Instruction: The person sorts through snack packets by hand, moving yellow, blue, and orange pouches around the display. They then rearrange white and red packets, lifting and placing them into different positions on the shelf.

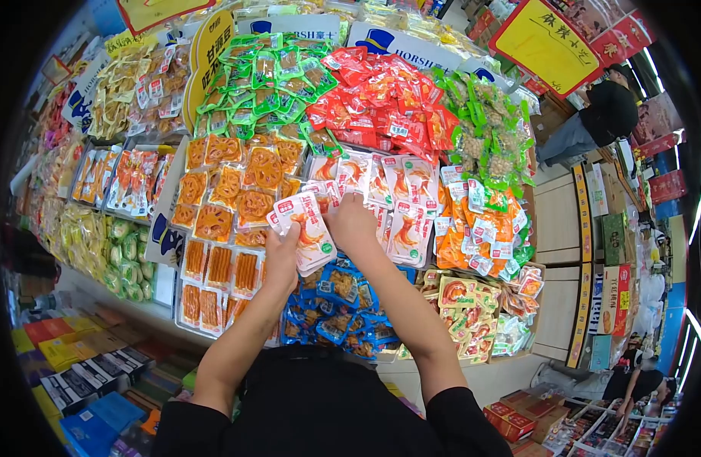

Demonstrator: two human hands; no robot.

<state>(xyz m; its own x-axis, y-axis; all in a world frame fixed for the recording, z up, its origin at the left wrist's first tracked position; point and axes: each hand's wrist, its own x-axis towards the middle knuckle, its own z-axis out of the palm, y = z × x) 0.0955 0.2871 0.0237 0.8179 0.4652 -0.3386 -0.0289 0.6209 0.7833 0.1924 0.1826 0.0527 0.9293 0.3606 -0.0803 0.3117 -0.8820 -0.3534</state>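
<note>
My left hand (pixel 283 247) is closed around a small stack of white-and-pink snack packets (pixel 305 228), held tilted above the display. To its right, my right hand (pixel 352 222) reaches down with curled fingers onto similar white-and-pink packets (pixel 409 232) lying in their section. Its fingertips are hidden, so what they grip, if anything, cannot be seen. Left of my hands lie clear packs of orange lotus root slices (pixel 255 207). Blue snack packets (pixel 339 286) fill the section beneath my forearms.
Red packets (pixel 385 99) and green packets (pixel 263 68) are heaped at the back. Orange-and-white packets (pixel 484 228) lie to the right. A yellow price sign (pixel 547 44) stands at upper right. One person (pixel 606 114) is beyond the display, another (pixel 640 381) at lower right.
</note>
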